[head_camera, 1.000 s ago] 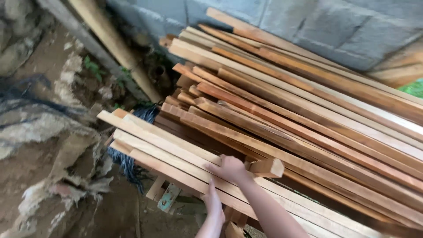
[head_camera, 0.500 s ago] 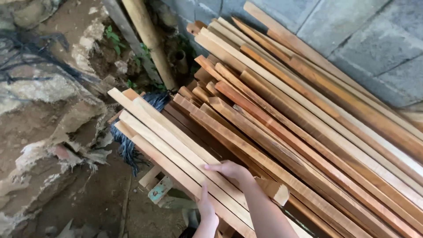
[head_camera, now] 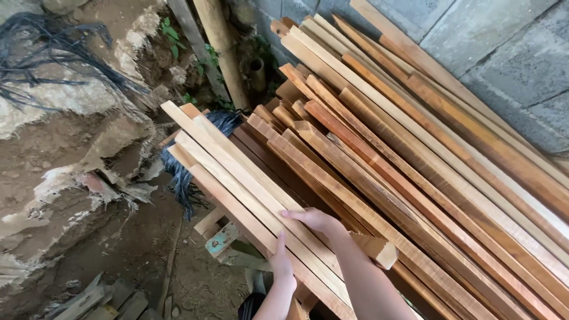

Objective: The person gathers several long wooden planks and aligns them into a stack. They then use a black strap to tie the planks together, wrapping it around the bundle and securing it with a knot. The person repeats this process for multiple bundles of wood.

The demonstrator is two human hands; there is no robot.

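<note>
So I've got both hands on the pale planks [head_camera: 237,178] at the front of the pile, the handful of lighter boards lying side by side on top. My right hand [head_camera: 314,220] is flat across the top one, fingers spread wide, more pressing than gripping. My left hand [head_camera: 281,261] is just below it on the near edge of the same bundle, fingers pointing up along the wood; can't really tell if that grip is closed around the edge or just resting on it. Compared to a second ago my hands haven't shifted on the boards at all, it's mostly my head that moved, so the whole pile reads steeper and closer to me now. So nothing's actually lifted, the planks are sitting right where they were. Behind them is the big stack of reddish boards [head_camera: 415,166] leaning toward the grey block wall [head_camera: 510,53], plus a short offcut [head_camera: 376,249] right by my right wrist. A round wooden post [head_camera: 222,47] stands at the far end, with dirt and rubble [head_camera: 71,154] off to the left.
</note>
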